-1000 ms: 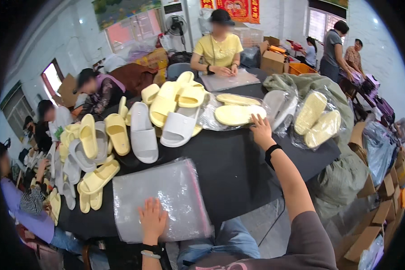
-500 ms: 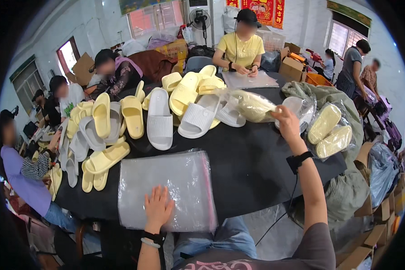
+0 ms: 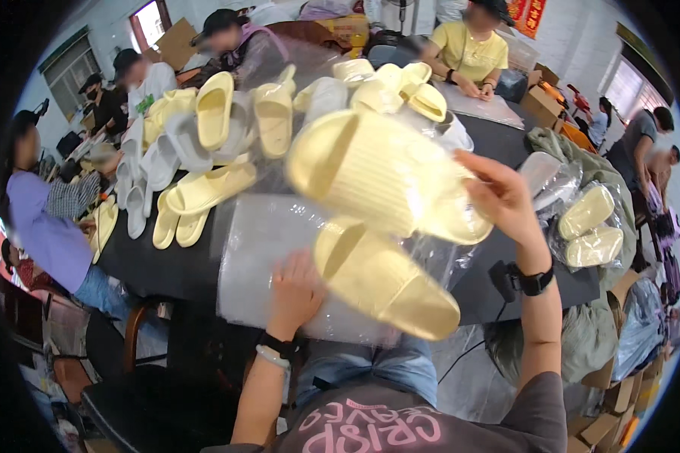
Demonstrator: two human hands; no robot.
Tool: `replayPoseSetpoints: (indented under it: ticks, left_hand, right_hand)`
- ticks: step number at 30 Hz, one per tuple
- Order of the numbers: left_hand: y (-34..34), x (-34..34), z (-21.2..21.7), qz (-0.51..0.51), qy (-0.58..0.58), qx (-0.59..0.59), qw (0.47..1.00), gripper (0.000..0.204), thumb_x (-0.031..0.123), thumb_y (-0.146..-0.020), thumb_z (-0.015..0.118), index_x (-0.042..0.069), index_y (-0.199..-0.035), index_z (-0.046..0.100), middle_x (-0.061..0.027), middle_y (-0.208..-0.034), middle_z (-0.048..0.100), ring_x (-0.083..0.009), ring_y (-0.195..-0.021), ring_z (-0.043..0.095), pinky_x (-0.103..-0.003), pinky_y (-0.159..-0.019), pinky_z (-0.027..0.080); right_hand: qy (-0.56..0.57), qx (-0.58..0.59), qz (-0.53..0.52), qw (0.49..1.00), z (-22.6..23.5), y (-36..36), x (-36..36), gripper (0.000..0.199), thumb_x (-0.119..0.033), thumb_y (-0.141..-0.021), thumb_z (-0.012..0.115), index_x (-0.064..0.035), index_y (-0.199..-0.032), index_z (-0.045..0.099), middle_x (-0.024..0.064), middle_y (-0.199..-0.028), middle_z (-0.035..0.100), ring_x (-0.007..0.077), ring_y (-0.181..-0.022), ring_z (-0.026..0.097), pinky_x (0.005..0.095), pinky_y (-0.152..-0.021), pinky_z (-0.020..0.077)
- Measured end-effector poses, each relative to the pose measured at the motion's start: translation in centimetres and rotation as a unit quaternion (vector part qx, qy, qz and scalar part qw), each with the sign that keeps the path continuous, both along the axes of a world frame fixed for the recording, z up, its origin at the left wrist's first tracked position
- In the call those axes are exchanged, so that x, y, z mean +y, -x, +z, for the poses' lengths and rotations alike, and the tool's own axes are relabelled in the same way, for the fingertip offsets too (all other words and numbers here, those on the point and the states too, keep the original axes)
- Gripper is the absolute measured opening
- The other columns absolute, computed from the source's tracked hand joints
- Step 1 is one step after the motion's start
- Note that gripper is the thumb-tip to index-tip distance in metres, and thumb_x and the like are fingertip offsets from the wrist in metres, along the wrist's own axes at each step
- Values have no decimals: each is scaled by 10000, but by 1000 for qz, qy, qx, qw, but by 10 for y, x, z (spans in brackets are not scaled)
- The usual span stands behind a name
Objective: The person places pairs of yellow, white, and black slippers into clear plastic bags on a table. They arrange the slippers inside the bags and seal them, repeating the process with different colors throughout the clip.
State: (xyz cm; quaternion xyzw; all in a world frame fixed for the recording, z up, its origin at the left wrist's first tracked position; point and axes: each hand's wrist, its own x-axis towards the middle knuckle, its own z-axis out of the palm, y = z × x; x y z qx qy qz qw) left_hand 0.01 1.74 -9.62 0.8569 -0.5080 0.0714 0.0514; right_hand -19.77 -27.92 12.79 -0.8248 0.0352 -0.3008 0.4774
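A pair of yellow slippers in a clear plastic bag is held up over the table, close to the camera. My right hand pinches the bag by its right end. Below, on the black table, lies a stack of clear plastic bags. My left hand rests on this stack; its fingers are smeared by motion. The lower slipper hangs beside that hand and covers part of the stack. Loose yellow slippers and grey slippers are heaped across the table's far and left side.
Bagged yellow slippers lie at the table's right edge, on green cloth. Across the table a person in a yellow shirt handles clear sheets. Other people sit at the left, including one in a purple shirt. Cardboard boxes stand behind.
My right hand has brought the bagged slippers from the table's far right toward the camera and leftward. My left hand stays on the bag stack, now blurred. The view has shifted and tilted.
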Motion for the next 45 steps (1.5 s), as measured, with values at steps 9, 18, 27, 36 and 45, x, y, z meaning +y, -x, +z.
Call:
replayPoseSetpoints:
  ticks: [9,18,27,36,45]
  left_hand:
    - [1,0,-1,-6,126,205,971,564,435,-925,546,185,-1425,468,-89,-1483,450,-297,-1390,377,-486,-1148,275]
    - [-3,0,-17,-2,118,113,986,538,401,-899,593,178,-1384,521,-80,-1446,496,-280,-1366,412,-440,-1147,300]
    - [20,3,19,-36,144,203,968,559,315,-829,698,131,-1338,560,-116,-1411,525,-322,-1331,444,-429,-1120,336]
    - [41,8,44,-58,72,162,982,521,305,-881,650,80,-1340,547,-165,-1374,544,-361,-1311,459,-457,-1116,333]
    - [-10,149,19,240,-11,41,970,509,307,-961,529,44,-1396,490,-202,-1491,416,-395,-1415,321,-608,-1143,198]
  right_hand:
    - [196,23,27,980,-114,-152,14,317,-76,-944,598,-75,-1258,641,111,-1111,687,202,-972,644,297,-858,504]
    - [149,220,-85,960,-111,-29,66,242,-168,-938,605,-63,-1151,650,143,-952,679,301,-844,662,370,-740,516]
    - [116,126,-71,983,-134,27,133,539,-325,-830,733,-68,-1277,579,160,-1223,626,336,-1162,559,428,-994,398]
    - [146,114,-95,978,-174,33,136,495,-209,-735,785,-117,-1203,650,61,-1203,644,277,-1114,589,422,-961,419]
    - [171,123,-43,977,-178,36,143,297,-164,-774,715,-194,-1069,737,81,-1209,636,302,-1160,565,440,-961,435]
